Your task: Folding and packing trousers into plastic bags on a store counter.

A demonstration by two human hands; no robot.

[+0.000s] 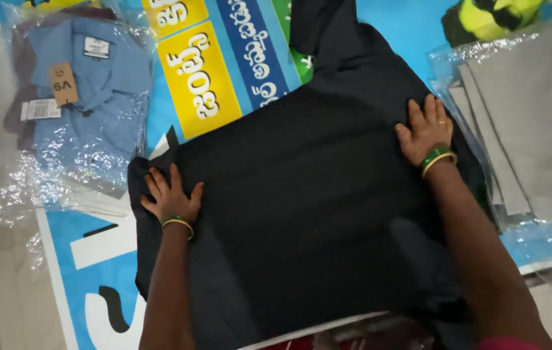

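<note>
A black shirt (308,201) lies spread out flat on a big blue and yellow printed banner (217,71) on the floor. It fills the middle of the view. A dark part of it, maybe a sleeve or the collar end, runs up toward the top edge.

The left hand (171,198) presses flat on the left side of the black shirt, close to its left edge. Its fingers are spread wide and hold nothing. The right hand (424,128) presses flat on the right side, near the upper right edge. Its fingers are also spread and hold nothing. Both wrists wear bangles.

It looks like the smoothing step: both palms push the cloth flat so it has no bumps. I think the next move needs each hand to pinch an edge of the cloth, because flat palms cannot lift or fold it.

The left edge of the shirt sits just beside the left hand, with bare banner past it. That side has some open room. Farther left lies a folded blue shirt in a clear plastic bag (88,97) with a paper tag on it. It is well apart from the black shirt.

The right side is tighter. Folded grey cloth in clear plastic (529,116) lies just beside the right edge of the black shirt, so a wide sweep there could bump it. A yellow-green thing (493,16) sits at the top right, too cut off to tell what it is.
</note>
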